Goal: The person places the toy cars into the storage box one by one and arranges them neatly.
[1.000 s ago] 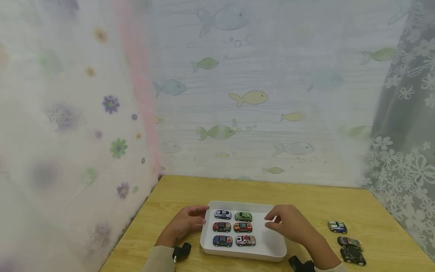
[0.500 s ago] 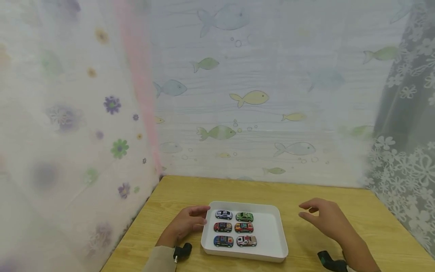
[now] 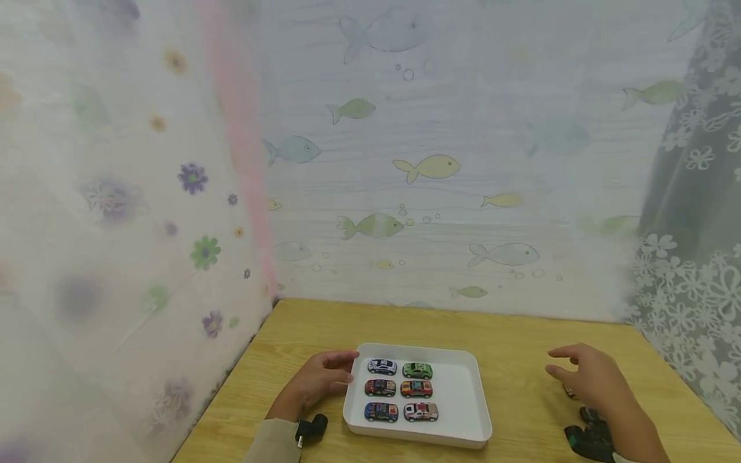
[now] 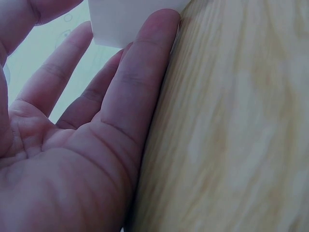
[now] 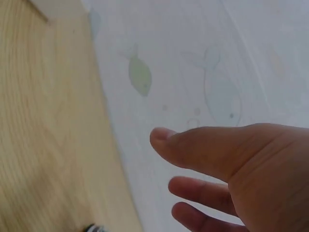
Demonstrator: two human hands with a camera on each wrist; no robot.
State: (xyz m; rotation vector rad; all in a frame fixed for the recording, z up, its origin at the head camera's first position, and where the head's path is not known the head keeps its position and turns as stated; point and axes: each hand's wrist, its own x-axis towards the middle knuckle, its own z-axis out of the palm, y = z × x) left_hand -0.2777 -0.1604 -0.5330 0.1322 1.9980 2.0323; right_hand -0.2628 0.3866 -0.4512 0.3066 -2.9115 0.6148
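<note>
A white tray (image 3: 460, 402) stands on the table, with small toy cars inside in two columns. The left column has a white-and-blue car (image 3: 382, 366), a red-and-black car (image 3: 380, 388) and a blue car (image 3: 381, 411). Beside them are a green car (image 3: 417, 370), a red-and-yellow car (image 3: 417, 388) and a white-and-red car (image 3: 420, 411). My left hand (image 3: 315, 381) touches the tray's left side with extended fingers. My right hand (image 3: 596, 382) is raised right of the tray, thumb and fingers apart, holding nothing. Below it, a toy car (image 3: 570, 390) shows only partly.
The wooden table (image 3: 324, 321) reaches back to a fish-print curtain (image 3: 434, 257). A flowered curtain (image 3: 145, 289) borders the left side, and a lace-patterned one (image 3: 695, 296) the right. Black wrist devices sit at the left wrist (image 3: 312, 427) and the right wrist (image 3: 587, 445).
My right hand has moved from over the tray's right part rightward, to above the loose cars, which it now largely covers. The left hand stays at the tray, and the cars inside keep their places.
</note>
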